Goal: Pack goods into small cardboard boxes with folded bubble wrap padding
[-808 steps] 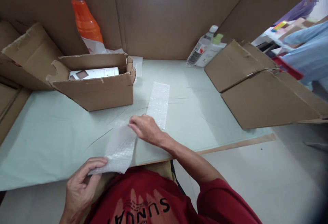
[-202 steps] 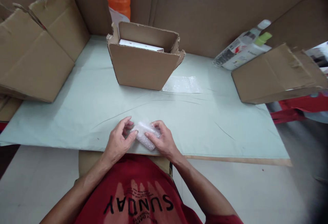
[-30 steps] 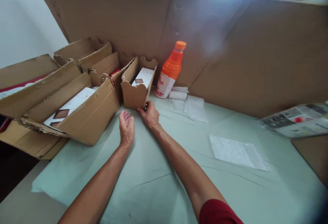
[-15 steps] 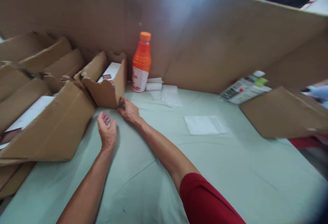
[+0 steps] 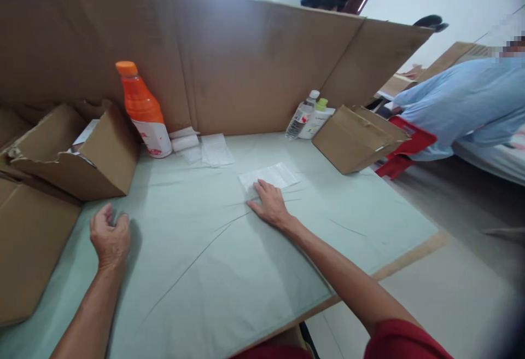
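Observation:
My right hand (image 5: 268, 204) lies flat on the pale green table cover (image 5: 205, 271), fingers stretched out, fingertips at the near edge of a sheet of bubble wrap (image 5: 268, 175). My left hand (image 5: 109, 237) rests on the cover at the left with its fingers loosely curled and nothing visible in it. It is nearest the small open cardboard box (image 5: 88, 156), which holds a white carton.
An orange bottle (image 5: 143, 110) stands by the cardboard back wall (image 5: 246, 63), with a bubble-wrap roll and more sheets (image 5: 200, 148) beside it. Two bottles (image 5: 309, 121) and a cardboard box (image 5: 355, 137) sit at right. Flattened cartons (image 5: 28, 238) crowd the left. A person in blue (image 5: 459, 104) is beyond.
My right hand left the small box's corner and moved right to the bubble wrap sheet. My left hand drew back toward me. The view swung to the right.

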A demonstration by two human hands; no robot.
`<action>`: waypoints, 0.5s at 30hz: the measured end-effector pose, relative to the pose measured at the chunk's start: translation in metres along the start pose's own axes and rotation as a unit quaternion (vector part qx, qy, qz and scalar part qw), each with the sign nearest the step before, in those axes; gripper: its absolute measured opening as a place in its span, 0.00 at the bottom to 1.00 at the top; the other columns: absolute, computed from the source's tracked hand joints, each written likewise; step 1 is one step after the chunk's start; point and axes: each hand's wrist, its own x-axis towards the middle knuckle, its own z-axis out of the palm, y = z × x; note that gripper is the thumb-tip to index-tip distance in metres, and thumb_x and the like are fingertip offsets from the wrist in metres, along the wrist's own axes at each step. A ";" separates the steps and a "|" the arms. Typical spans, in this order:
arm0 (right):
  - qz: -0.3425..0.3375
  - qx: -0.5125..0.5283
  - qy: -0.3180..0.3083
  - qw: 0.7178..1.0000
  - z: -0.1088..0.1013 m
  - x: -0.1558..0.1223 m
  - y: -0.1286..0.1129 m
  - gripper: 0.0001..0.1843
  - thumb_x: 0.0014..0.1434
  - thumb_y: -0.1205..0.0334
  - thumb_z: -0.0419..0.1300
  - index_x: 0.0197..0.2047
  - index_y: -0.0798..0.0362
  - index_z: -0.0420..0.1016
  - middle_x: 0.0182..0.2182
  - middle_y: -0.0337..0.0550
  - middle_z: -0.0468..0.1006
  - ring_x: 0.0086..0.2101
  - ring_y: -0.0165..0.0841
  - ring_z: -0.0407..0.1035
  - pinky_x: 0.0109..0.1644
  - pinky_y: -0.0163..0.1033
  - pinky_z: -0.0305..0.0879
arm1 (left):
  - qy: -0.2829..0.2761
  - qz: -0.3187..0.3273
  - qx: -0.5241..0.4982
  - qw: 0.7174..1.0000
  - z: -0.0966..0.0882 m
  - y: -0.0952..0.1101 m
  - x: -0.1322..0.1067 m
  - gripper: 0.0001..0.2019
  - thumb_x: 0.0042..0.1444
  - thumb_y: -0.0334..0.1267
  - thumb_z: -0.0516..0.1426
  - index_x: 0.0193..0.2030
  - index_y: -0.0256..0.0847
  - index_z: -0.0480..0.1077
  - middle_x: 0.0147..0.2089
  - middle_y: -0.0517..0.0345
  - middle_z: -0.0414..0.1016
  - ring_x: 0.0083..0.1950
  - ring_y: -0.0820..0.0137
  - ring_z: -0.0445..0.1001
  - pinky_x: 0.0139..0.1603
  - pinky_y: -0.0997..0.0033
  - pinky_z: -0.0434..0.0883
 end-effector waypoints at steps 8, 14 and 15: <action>0.029 0.085 0.045 0.995 -0.006 0.043 0.032 0.16 0.69 0.67 0.52 0.50 0.54 0.81 0.52 0.53 0.82 0.51 0.45 0.73 0.57 0.50 0.64 | -0.134 0.145 0.156 0.968 0.008 0.028 -0.049 0.24 0.60 0.51 0.51 0.51 0.32 0.74 0.63 0.33 0.69 0.68 0.45 0.65 0.71 0.42 0.60; -0.004 0.146 0.075 0.986 -0.006 0.112 -0.020 0.18 0.72 0.63 0.52 0.61 0.51 0.75 0.59 0.46 0.78 0.58 0.35 0.71 0.64 0.42 0.63 | -0.157 0.222 0.202 0.941 0.017 0.041 -0.091 0.33 0.64 0.58 0.43 0.54 0.29 0.73 0.64 0.30 0.69 0.67 0.42 0.66 0.69 0.41 0.62; -0.022 0.151 0.074 0.986 -0.002 0.120 -0.033 0.20 0.71 0.60 0.56 0.64 0.50 0.72 0.61 0.45 0.76 0.59 0.34 0.70 0.64 0.39 0.63 | -0.158 0.223 0.201 0.940 0.018 0.041 -0.092 0.33 0.65 0.58 0.43 0.54 0.29 0.73 0.63 0.29 0.69 0.67 0.42 0.66 0.69 0.41 0.62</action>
